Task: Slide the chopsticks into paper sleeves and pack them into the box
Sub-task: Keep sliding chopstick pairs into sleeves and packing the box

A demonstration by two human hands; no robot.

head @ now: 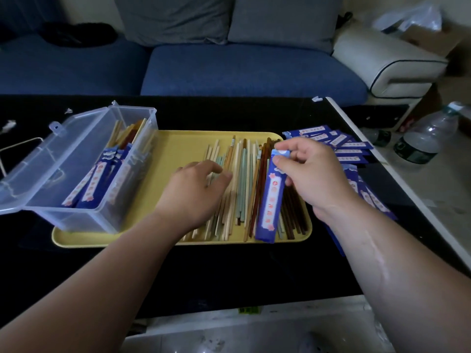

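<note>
a: right hand [313,174]?
b: closed on a blue paper sleeve [271,200]. the far end is pinched between thumb and fingers; the near end is rested at the front edge of a yellow tray [178,146]. the sleeve is laid lengthwise over the dark sticks at the right of the heap.
a: left hand [198,189]?
b: laid palm down on the loose chopsticks [244,179], fingers bent, tips touching pale sticks mid-heap. whether a stick is pinched cannot be told.
a: chopsticks placed where?
b: spread over the tray's right half, ends pointed away. pale, green, tan and dark brown ones are noted.
a: box [84,161]?
b: clear plastic, set on the tray's left end, lid [33,159] swung open to the left. sleeved pairs [102,179] are stacked inside, bare stick ends shown at the far side.
a: other sleeves?
b: spare sleeves [349,149] are fanned on the black bench [229,113] just right of the tray, partly hidden by the right forearm.
a: surroundings?
b: a blue sofa [229,70] is seen behind the bench; a plastic bottle [423,138] is noted far right, off the bench.
</note>
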